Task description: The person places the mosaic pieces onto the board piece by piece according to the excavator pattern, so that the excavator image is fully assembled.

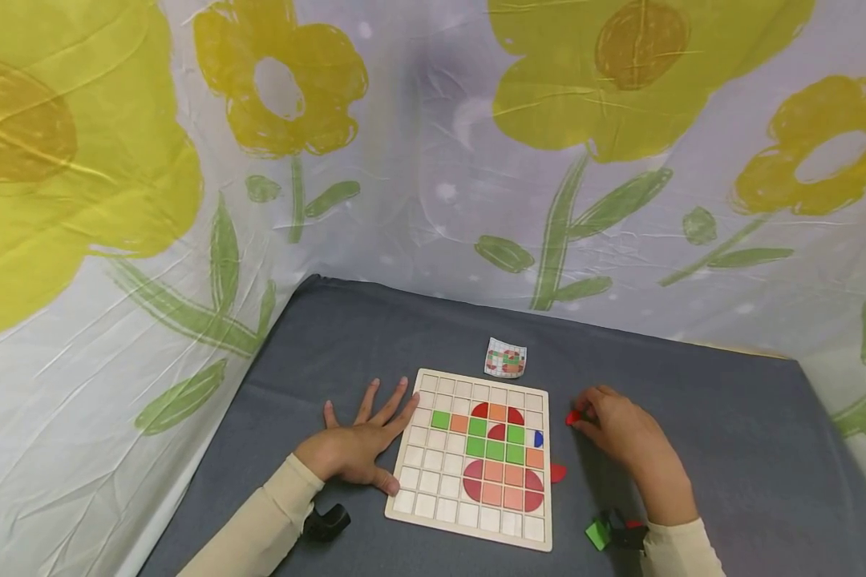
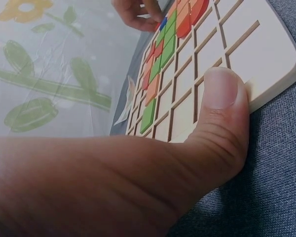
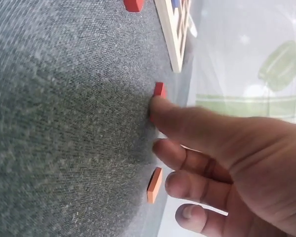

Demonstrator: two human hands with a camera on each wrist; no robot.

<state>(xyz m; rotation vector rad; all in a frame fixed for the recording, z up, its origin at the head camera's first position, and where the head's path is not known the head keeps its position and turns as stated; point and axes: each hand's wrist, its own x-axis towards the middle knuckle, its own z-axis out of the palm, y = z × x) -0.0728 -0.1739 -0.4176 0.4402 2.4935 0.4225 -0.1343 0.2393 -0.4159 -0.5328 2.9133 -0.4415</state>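
Note:
A square wooden grid board [image 1: 433, 489] lies on the table, partly filled with red, green, orange and blue pieces. My left hand [image 1: 364, 450] is spread at its left side, the thumb resting on the lower left corner, as the left wrist view also shows. To the right of the board, my right hand [image 1: 624, 429] pinches a red piece [image 1: 572, 417] between thumb and finger, low at the tabletop. The same red piece [image 3: 160, 90] shows past the thumb in the right wrist view. An orange block [image 3: 155, 185] lies close to the other fingers.
Behind the board lies a small printed pattern card [image 1: 506, 358]. A loose red piece [image 1: 559, 473] touches or nearly touches the board's right edge. Near the right sleeve lies a green block [image 1: 597, 534]. Flower-printed cloth [image 1: 418, 160] hangs behind the grey table [image 1: 375, 320].

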